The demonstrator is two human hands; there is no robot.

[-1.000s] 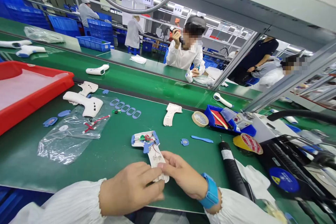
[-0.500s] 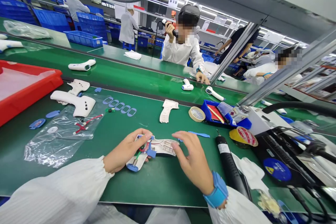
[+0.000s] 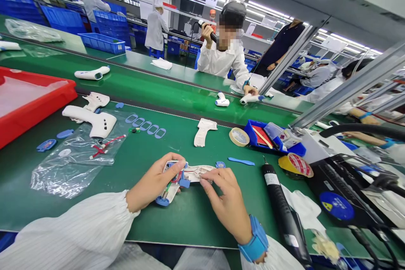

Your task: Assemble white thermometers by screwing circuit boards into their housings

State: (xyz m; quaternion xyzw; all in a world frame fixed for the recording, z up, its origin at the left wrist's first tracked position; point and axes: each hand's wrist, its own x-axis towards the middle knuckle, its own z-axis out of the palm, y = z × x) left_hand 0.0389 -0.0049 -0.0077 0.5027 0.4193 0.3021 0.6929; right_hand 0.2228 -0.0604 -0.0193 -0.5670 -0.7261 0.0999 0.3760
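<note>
My left hand (image 3: 155, 181) is closed round the wide end of an opened white thermometer housing (image 3: 173, 190), with red wires, a green board and blue parts showing inside. Over the handle end, my right hand (image 3: 226, 198) has thumb and forefinger pinched together at the housing's inner side; whatever lies between those fingertips is too small to make out. A blue wristband (image 3: 255, 240) circles the right wrist. Just beyond the right fingers lies a small blue part (image 3: 220, 164), and farther off a white half shell (image 3: 204, 131).
A red tray (image 3: 38, 105) stands at left beside white shells (image 3: 91, 119) and a plastic bag (image 3: 72, 164). Rightward are a tape roll (image 3: 239, 137), blue bin (image 3: 275, 139), blue stick (image 3: 241, 161) and black electric screwdriver (image 3: 283, 206). A person (image 3: 223, 57) sits across the green conveyor (image 3: 152, 88).
My right hand has come down onto the handle end and its fingers have closed together. On the conveyor, thermometers have shifted left, and the person opposite now touches one.
</note>
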